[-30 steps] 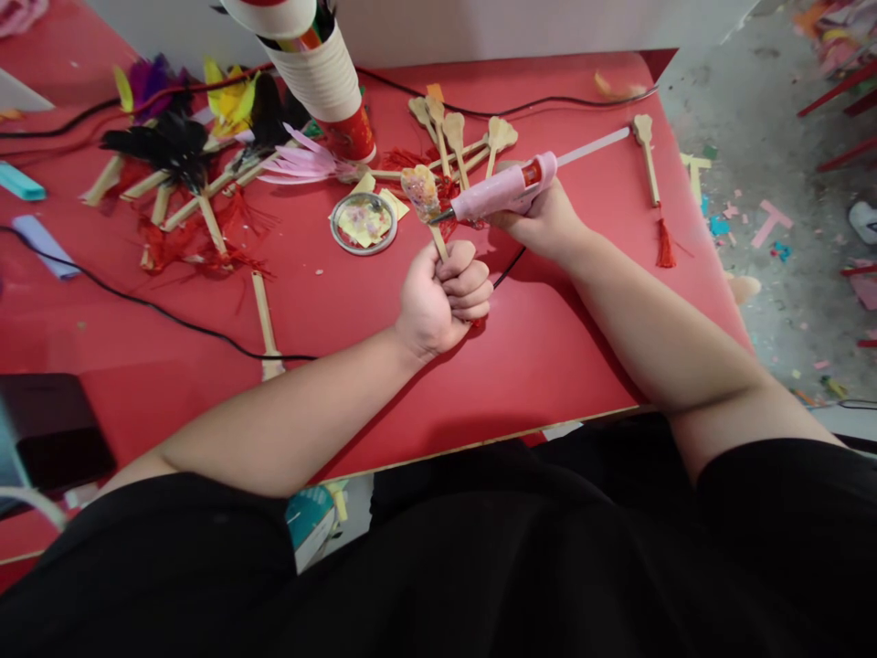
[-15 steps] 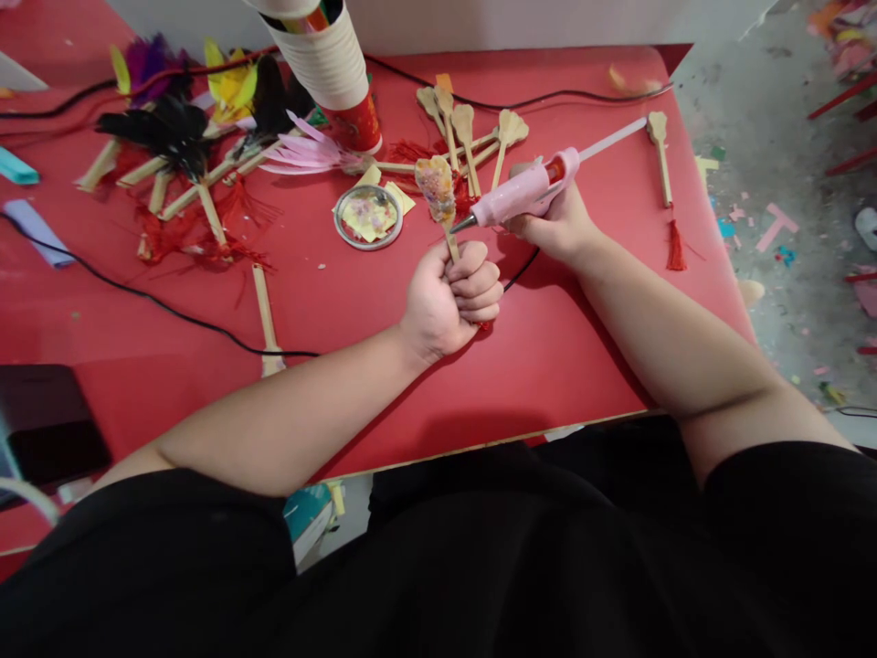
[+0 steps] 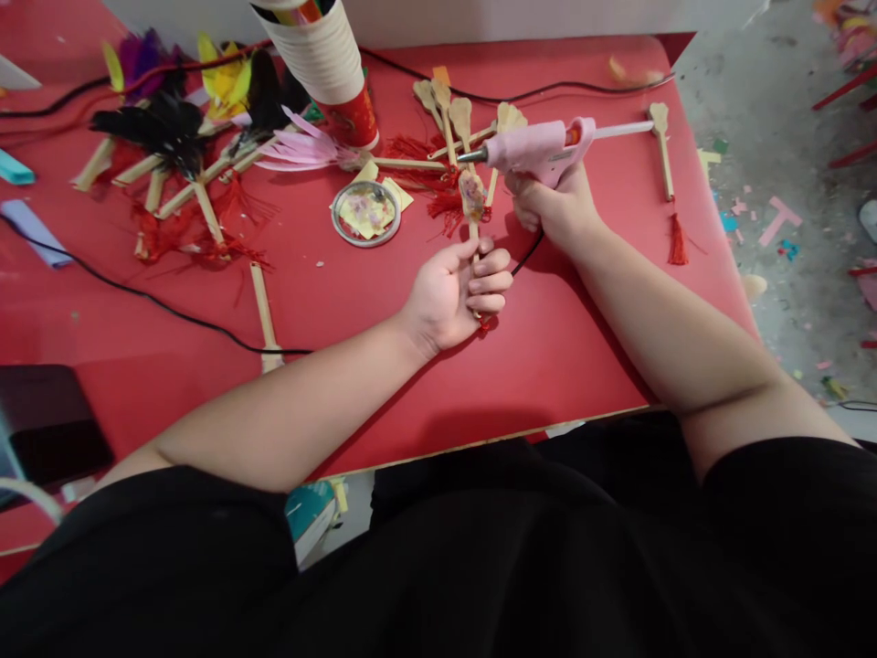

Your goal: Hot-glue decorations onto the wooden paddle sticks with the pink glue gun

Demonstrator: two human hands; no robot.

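My left hand (image 3: 458, 288) is closed around the thin handle of a wooden fan handle (image 3: 472, 195), held upright over the table. Its broad head carries a glossy, mottled coating, and a bit of red tassel shows below my fingers. My right hand (image 3: 552, 201) grips a pink hot glue gun (image 3: 531, 151) by its handle. The gun's metal nozzle points left, just above the wooden head; whether they touch I cannot tell. A pale glue stick (image 3: 623, 129) sticks out of the gun's rear. Left of my left hand lies a round metal-rimmed lid (image 3: 334, 215) with yellow paper and residue.
Several wooden handles (image 3: 461, 119) with red tassels lie behind the gun; another handle (image 3: 662, 155) lies at the right edge. Feathered sticks (image 3: 182, 137) pile up at the left. Stacked paper cups (image 3: 322, 78) stand at the back. A black cable (image 3: 151, 297) crosses the red table (image 3: 384, 393).
The glue gun has swung from tilting downward to nearly level, its nozzle now above the wooden head. My left hand has moved slightly right, turning the handle and loosening its fingers.
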